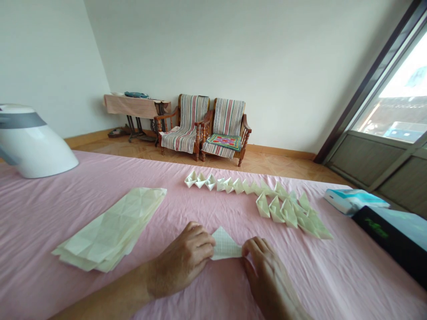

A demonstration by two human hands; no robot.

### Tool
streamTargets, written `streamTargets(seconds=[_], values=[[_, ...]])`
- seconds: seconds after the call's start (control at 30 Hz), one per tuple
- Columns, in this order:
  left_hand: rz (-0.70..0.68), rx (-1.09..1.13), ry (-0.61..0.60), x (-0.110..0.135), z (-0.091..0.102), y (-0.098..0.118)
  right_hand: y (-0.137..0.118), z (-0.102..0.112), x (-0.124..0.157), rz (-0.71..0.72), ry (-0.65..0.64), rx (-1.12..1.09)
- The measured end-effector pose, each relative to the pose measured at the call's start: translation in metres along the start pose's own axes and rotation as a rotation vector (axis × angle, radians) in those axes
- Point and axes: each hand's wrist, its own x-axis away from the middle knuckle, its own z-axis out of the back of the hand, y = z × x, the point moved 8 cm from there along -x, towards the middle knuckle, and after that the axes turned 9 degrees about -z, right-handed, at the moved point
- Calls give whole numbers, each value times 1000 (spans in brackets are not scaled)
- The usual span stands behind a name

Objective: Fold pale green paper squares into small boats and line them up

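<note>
A small piece of folded paper point(227, 243), pale and finely gridded with a pointed top, lies between my two hands. My left hand point(187, 250) grips its left corner, fingers curled and thumb out of sight. On the opposite corner, my right hand point(263, 262) pinches the paper between thumb and fingers. Beyond them, a row of folded paper boats point(237, 185) runs across the cloth, with more paper boats point(287, 212) standing close together nearer my right hand. To the left lies a stack of creased paper sheets point(113, 226).
A pink cloth point(180, 209) covers the surface, with wrinkles. A white and grey kettle point(46, 149) stands at the far left. At right are a tissue pack point(355, 200) and a black box point(383, 235). Two wooden chairs point(227, 120) and a cloth-covered sewing table point(130, 106) stand by the wall.
</note>
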Motion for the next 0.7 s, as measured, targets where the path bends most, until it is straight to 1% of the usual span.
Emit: streamTargets(seconds=[0.1,0.23,0.33,0.57,0.7], values=[[17,22,-56,0,-4,0,-1,1,1,-5,-11,17],[35,-30,-146,-3,-5,3,-1,14,4,-25,67,85],[19,-84,-167,-4,-3,6,5,19,4,-81,98,137],[-9,-136,-185,-3,-6,7,25,12,2,-140,132,107],[-1,-145,-203,-3,-8,7,30,6,-1,-224,67,30]])
